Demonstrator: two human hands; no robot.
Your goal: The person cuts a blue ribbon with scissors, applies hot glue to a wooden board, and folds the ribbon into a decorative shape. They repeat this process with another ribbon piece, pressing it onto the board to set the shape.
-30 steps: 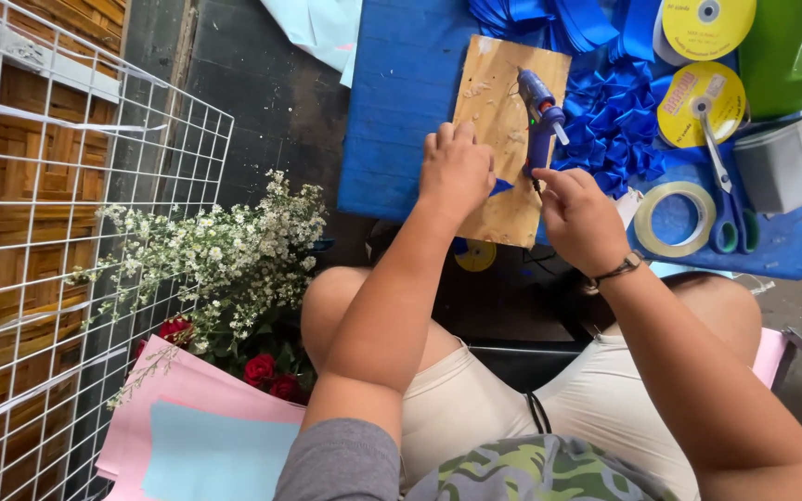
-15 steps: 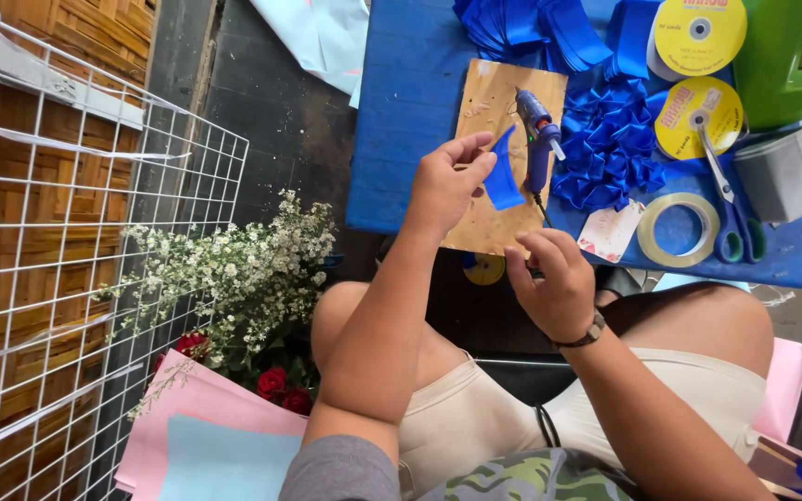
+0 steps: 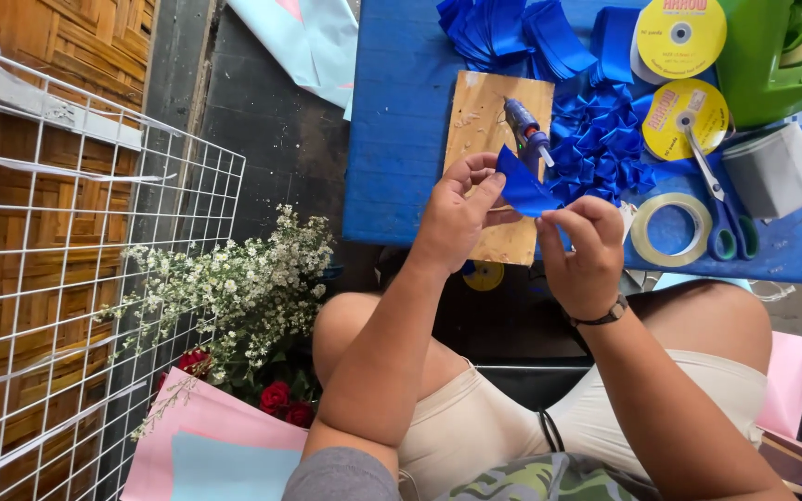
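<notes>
Both hands hold one folded piece of blue ribbon (image 3: pixel 523 188) above my lap. My left hand (image 3: pixel 457 215) pinches its upper left edge between thumb and fingers. My right hand (image 3: pixel 587 250), with a watch on the wrist, pinches the lower right end. Behind them a wooden board (image 3: pixel 485 121) lies on the blue table (image 3: pixel 401 139), with a blue glue gun (image 3: pixel 523 125) resting on it. A pile of folded blue ribbon petals (image 3: pixel 605 139) lies just right of the board.
Yellow ribbon spools (image 3: pixel 681 37), scissors (image 3: pixel 721 204), a clear tape roll (image 3: pixel 670 230), a green tape dispenser (image 3: pixel 768 65) and a grey box (image 3: pixel 777 172) sit at right. White flowers (image 3: pixel 234 278) and red roses (image 3: pixel 276 397) stand at left by a wire grid (image 3: pixel 67 278). Pink paper (image 3: pixel 197 436) lies below.
Both hands lifted off the wooden board and drew back toward my lap, bringing the blue ribbon piece up between them. The view shifted slightly.
</notes>
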